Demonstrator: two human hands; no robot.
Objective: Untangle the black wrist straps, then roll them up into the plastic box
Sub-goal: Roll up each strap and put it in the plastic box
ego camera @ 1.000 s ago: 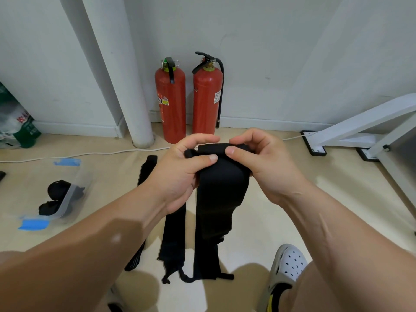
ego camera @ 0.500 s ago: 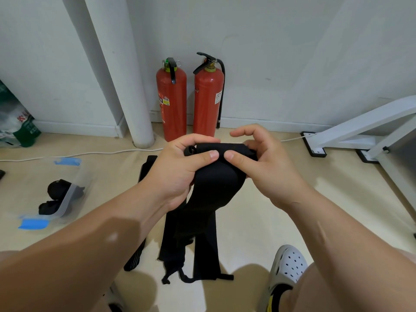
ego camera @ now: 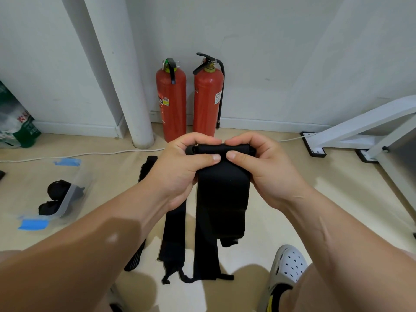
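My left hand (ego camera: 180, 170) and my right hand (ego camera: 267, 170) both grip the rolled top end of a black wrist strap (ego camera: 222, 199) held above the floor. Thumbs press the front of the roll and fingers curl over its back. The strap's free length hangs straight down below my hands. More black straps (ego camera: 173, 235) lie flat on the floor underneath, partly hidden by my left arm. The clear plastic box (ego camera: 67, 197) lies on the floor at the left, with rolled black straps (ego camera: 56, 188) inside it.
Two red fire extinguishers (ego camera: 189, 100) stand against the wall straight ahead, beside a white pillar (ego camera: 126, 86). A white metal frame (ego camera: 364, 129) occupies the right. A white cable (ego camera: 78, 155) runs along the floor. My white clog (ego camera: 286, 266) is at the lower right. A green bag (ego camera: 15, 122) leans at the far left.
My right fingers, lifted half a second ago, have closed back over the roll. The hanging strap has straightened and swung slightly right. Straps on the floor have not moved.
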